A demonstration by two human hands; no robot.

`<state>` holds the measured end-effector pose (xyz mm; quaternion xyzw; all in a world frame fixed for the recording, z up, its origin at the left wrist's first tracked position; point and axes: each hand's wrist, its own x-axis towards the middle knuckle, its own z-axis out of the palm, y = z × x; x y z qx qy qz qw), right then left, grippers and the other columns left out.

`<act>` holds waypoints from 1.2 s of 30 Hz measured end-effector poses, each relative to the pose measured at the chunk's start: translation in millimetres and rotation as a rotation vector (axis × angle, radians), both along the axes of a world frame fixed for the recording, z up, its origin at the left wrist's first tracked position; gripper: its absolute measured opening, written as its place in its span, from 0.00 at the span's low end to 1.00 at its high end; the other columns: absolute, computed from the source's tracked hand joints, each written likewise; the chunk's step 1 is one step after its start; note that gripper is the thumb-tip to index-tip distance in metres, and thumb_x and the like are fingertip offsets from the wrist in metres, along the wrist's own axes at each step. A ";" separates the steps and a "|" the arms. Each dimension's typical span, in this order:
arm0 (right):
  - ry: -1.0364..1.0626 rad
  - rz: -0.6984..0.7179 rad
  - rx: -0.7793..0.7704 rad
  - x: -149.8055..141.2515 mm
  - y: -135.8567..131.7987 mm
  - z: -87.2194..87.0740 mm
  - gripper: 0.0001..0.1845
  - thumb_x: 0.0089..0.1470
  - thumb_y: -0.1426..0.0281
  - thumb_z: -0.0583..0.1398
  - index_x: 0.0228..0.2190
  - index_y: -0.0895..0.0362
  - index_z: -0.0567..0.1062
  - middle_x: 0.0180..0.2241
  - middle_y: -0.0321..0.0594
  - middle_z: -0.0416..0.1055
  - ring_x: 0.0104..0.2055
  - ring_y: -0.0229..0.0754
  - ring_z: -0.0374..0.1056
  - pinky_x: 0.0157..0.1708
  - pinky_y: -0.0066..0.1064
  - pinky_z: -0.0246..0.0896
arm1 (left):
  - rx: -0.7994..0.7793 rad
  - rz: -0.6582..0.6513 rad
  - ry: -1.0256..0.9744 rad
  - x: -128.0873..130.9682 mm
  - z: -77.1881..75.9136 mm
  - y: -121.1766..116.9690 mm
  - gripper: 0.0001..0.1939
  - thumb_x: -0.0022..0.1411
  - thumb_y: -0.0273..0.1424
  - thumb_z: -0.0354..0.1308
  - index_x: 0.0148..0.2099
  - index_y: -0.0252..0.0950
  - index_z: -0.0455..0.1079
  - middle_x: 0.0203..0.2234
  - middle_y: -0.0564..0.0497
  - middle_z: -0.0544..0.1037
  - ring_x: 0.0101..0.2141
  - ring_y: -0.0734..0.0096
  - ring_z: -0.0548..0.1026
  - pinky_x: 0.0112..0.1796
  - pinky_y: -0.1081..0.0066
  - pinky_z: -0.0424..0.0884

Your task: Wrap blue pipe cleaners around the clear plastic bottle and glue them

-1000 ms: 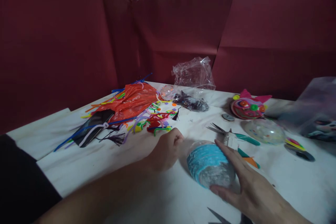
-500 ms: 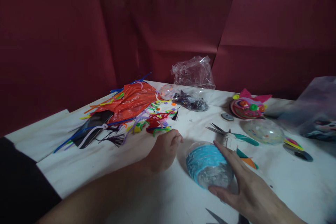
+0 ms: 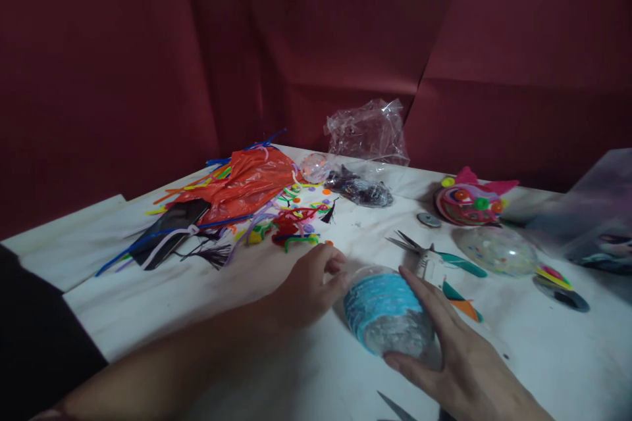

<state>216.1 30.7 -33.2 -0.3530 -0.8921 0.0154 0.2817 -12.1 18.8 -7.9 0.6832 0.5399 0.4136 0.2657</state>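
Note:
A clear plastic ball [image 3: 388,316] partly wrapped in light-blue pipe cleaner lies on the white table [image 3: 207,302]. My right hand [image 3: 451,355] cups its right side with fingers stretched along it, thumb under the front. My left hand [image 3: 309,283] sits just left of the ball, fingers curled in a loose pinch near its upper left edge; whether they hold anything is hidden.
Pliers with green handles [image 3: 434,260] lie behind the ball. Coloured pipe cleaners [image 3: 291,223], an orange bag [image 3: 241,184] and a black phone [image 3: 170,230] lie to the left. A decorated ball [image 3: 471,200], a clear confetti ball [image 3: 496,250] and plastic bags [image 3: 368,131] stand farther back. Scissor tips [image 3: 395,408] show at the bottom edge.
The view tilted slightly. My left hand edged closer to the ball's upper left side. My right hand stays against the ball.

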 end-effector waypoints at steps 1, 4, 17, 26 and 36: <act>0.004 0.002 -0.009 0.5 0.2 -0.2 0.35 0.60 0.57 0.47 0.62 0.55 0.41 0.55 0.44 0.47 0.52 0.47 0.54 0.42 0.39 0.66 | -0.004 -0.019 -0.003 0.3 0.1 -1.5 0.16 0.56 0.37 0.51 0.43 0.32 0.64 0.37 0.45 0.71 0.39 0.64 0.69 0.41 0.66 0.64; 0.010 0.003 -0.034 1.7 0.3 -1.0 0.34 0.62 0.55 0.47 0.62 0.55 0.41 0.55 0.44 0.47 0.50 0.46 0.57 0.38 0.35 0.68 | -0.026 -0.099 -0.005 1.8 -0.8 -6.1 0.29 0.54 0.44 0.54 0.53 0.30 0.60 0.48 0.38 0.67 0.49 0.56 0.65 0.50 0.60 0.60; 0.053 0.121 -0.034 -0.9 0.1 6.2 0.36 0.68 0.51 0.44 0.63 0.62 0.38 0.56 0.48 0.46 0.54 0.48 0.52 0.44 0.32 0.65 | -0.006 -0.297 0.062 9.7 -9.6 -11.2 0.58 0.37 0.44 0.69 0.64 0.31 0.44 0.59 0.35 0.55 0.58 0.48 0.55 0.56 0.54 0.53; 0.234 -0.032 -0.144 45.0 29.2 24.5 0.29 0.67 0.49 0.47 0.61 0.50 0.51 0.53 0.39 0.54 0.50 0.46 0.57 0.35 0.24 0.69 | -0.245 -0.221 -0.504 6.2 -17.1 2.3 0.52 0.30 0.32 0.72 0.59 0.34 0.53 0.55 0.39 0.60 0.54 0.48 0.60 0.54 0.54 0.55; 0.041 -0.024 -0.135 60.0 50.2 -0.5 0.24 0.69 0.53 0.46 0.59 0.51 0.53 0.54 0.38 0.53 0.50 0.46 0.58 0.34 0.24 0.70 | -0.534 -0.475 -0.956 2.9 13.9 3.3 0.29 0.51 0.50 0.56 0.48 0.32 0.67 0.43 0.42 0.74 0.48 0.51 0.70 0.45 0.57 0.65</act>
